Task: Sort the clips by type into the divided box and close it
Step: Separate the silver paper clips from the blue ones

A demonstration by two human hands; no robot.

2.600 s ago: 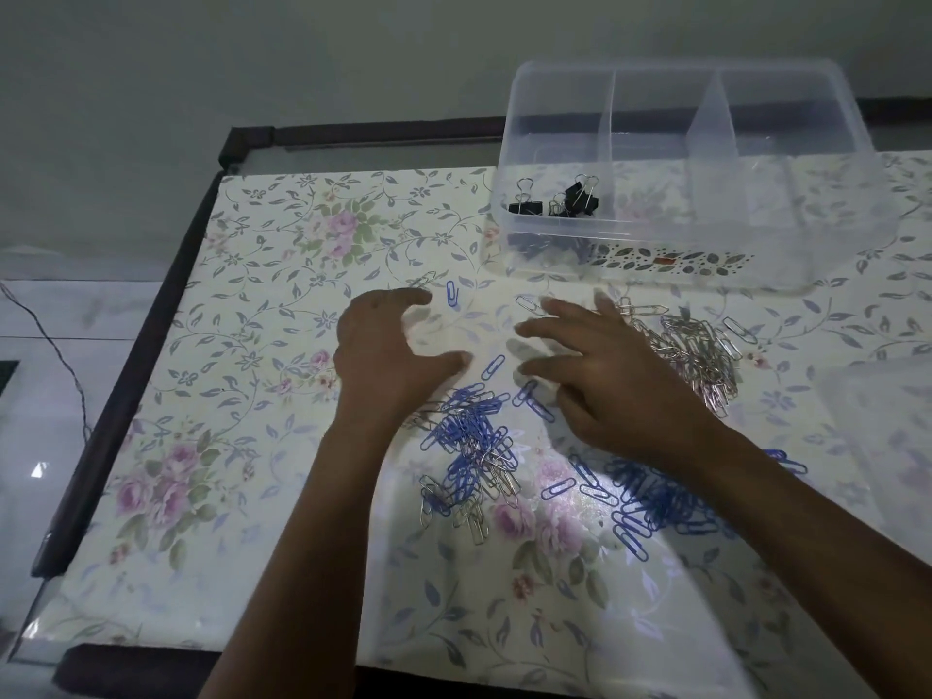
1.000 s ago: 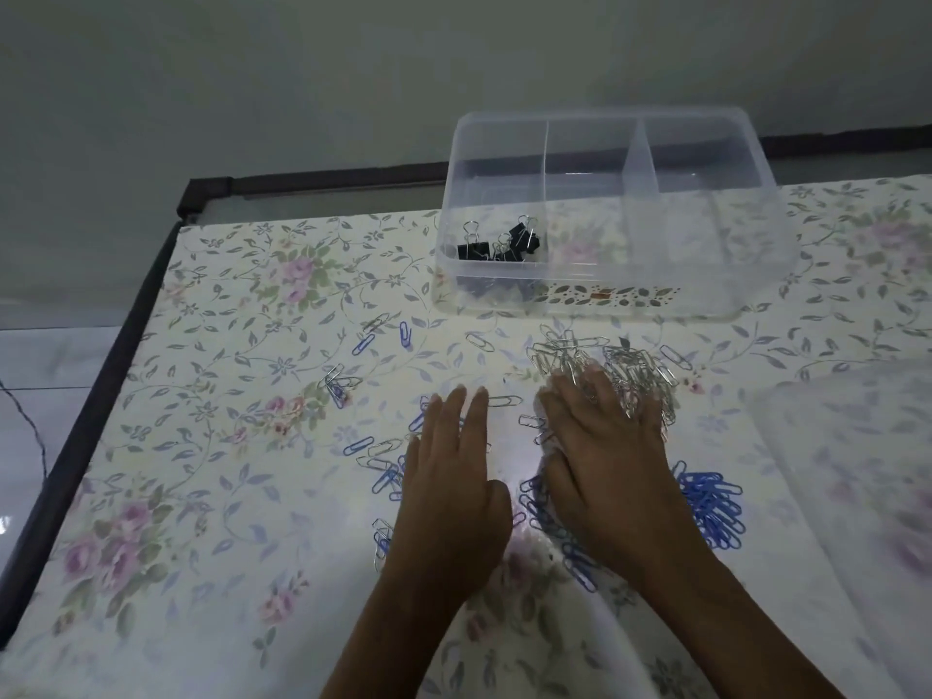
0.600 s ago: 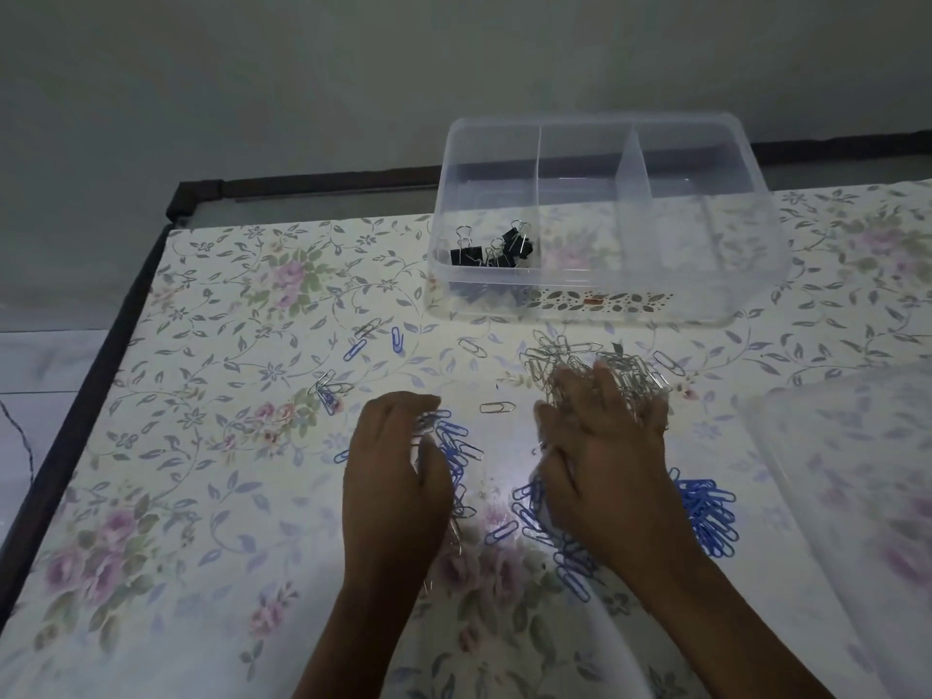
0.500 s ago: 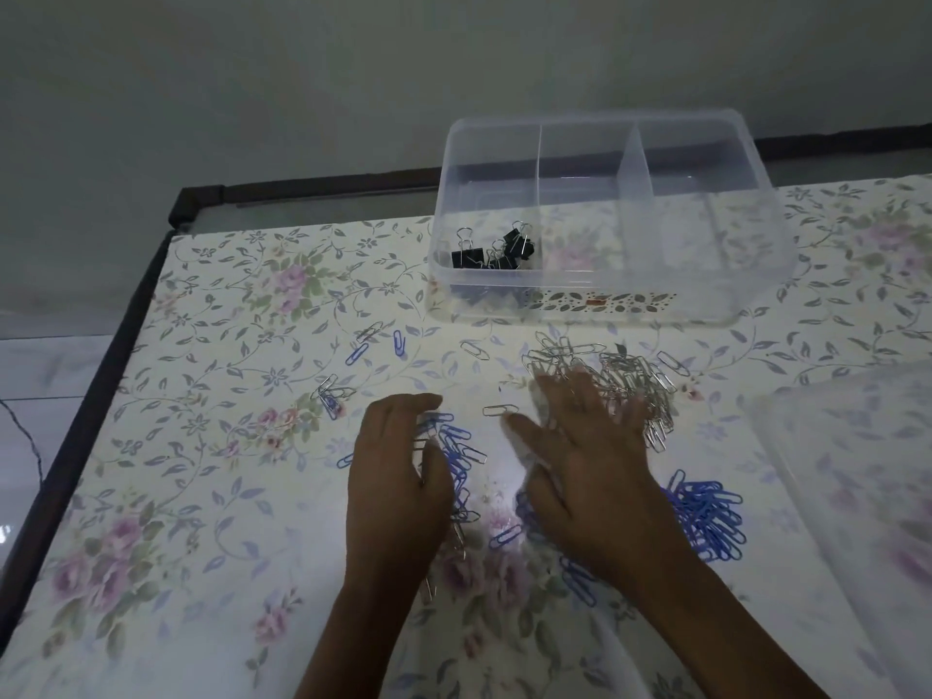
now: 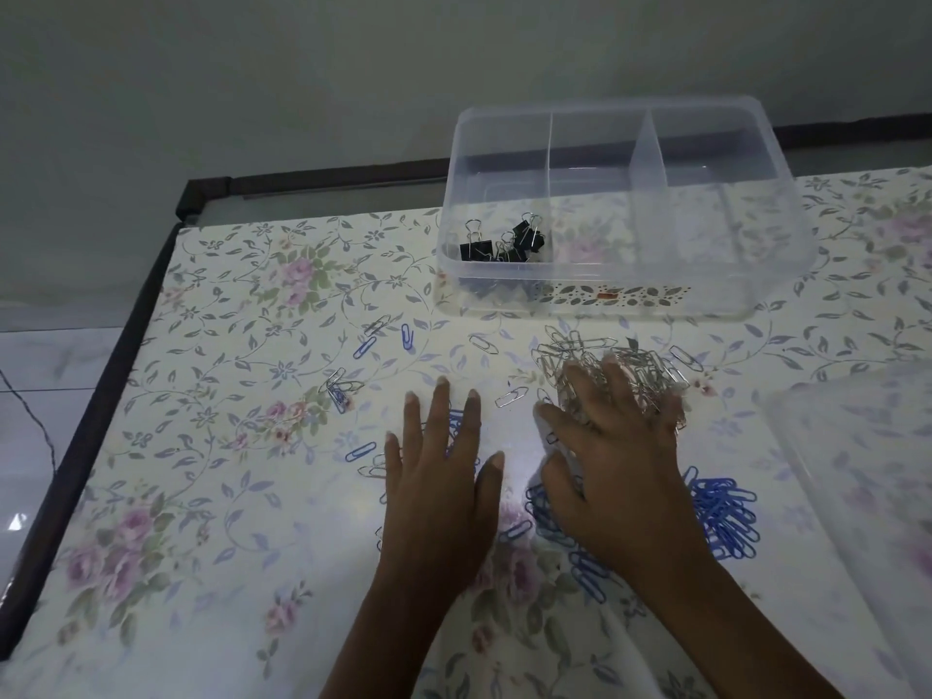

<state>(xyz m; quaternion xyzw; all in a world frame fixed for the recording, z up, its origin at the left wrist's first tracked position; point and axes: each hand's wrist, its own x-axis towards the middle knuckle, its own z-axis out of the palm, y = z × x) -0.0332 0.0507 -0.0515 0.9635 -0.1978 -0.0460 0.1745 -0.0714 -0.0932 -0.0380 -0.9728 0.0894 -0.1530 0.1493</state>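
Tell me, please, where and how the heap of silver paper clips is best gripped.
Take the heap of silver paper clips at its base from the near side, where the right hand rests, scooping under it. It is a loose, tangled mound flat on the tablecloth, so pinching its top would likely lift only a few.

Worktop (image 5: pixel 857 204) under a glossy cream covering (image 5: pixel 227 496) printed with pink roses and grey-green leafy vines, dark brown frame (image 5: pixel 101 411) along its left and far edges, plain grey wall (image 5: pixel 302 68) behind, pale tiled floor (image 5: pixel 45 355) at left, thin dark cable (image 5: pixel 30 411) across it
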